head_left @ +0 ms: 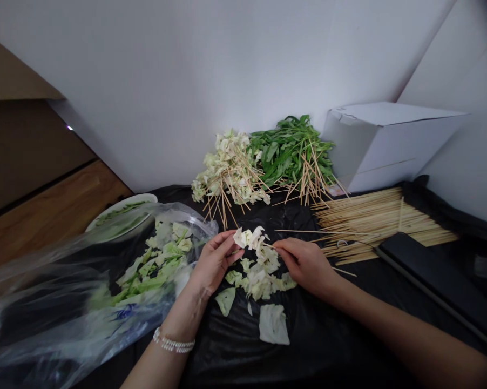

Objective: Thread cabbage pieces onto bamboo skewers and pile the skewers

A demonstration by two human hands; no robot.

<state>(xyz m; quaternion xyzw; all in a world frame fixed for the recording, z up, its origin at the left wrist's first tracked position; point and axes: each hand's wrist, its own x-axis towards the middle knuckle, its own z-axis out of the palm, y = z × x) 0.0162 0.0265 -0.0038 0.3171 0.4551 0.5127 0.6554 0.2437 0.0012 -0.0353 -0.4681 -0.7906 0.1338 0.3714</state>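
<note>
My right hand (306, 265) is closed round a thin wooden skewer (270, 246) that points left. Pale cabbage pieces (249, 237) are threaded on the skewer's far end. My left hand (217, 259) pinches those threaded pieces from the left, with a beaded bracelet on its wrist. Loose cabbage leaves (262, 281) lie on the black plastic sheet (235, 351) just below both hands. One flat leaf (274, 324) lies apart, nearer to me.
A clear plastic bag (85, 302) with cut cabbage lies at left, before a white plate (124, 202). Cabbage skewers (231, 167) and leafy green skewers (292, 151) are piled against the wall. Bare skewers (377, 221), a white box (389, 143) and a dark flat case (438, 286) lie at right.
</note>
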